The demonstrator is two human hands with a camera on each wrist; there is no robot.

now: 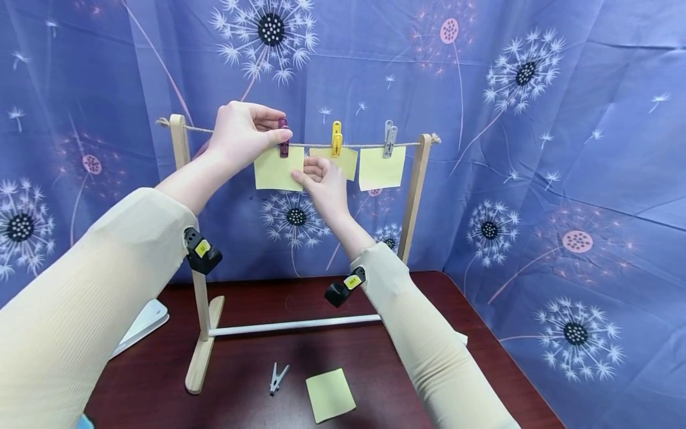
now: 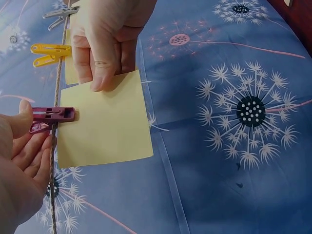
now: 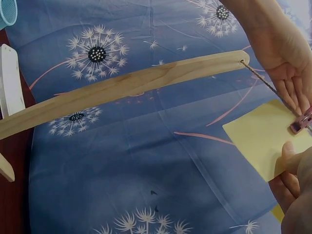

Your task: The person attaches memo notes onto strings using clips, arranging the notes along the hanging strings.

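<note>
A yellow sticky note (image 1: 273,170) hangs against the rope (image 1: 311,145), under a dark purple clothespin (image 2: 58,115). My left hand (image 1: 241,131) pinches the clothespin's upper end between thumb and fingers. The clothespin's lower tip lies over the note's top edge. With thumb and fingers my right hand (image 1: 328,185) pinches the note's right edge; in the left wrist view the thumb (image 2: 100,78) lies on its face. Behind that hand, a second note (image 1: 348,162) hangs from a yellow clothespin (image 1: 336,140). Further right, a grey clothespin (image 1: 390,140) holds another note (image 1: 382,170).
The rope runs between two wooden posts (image 1: 415,196) joined low down by a white bar (image 1: 295,326). On the dark red table (image 1: 241,381) lie a light grey clothespin (image 1: 277,378) and a pad of yellow notes (image 1: 330,395). A white object (image 1: 145,322) lies at the left.
</note>
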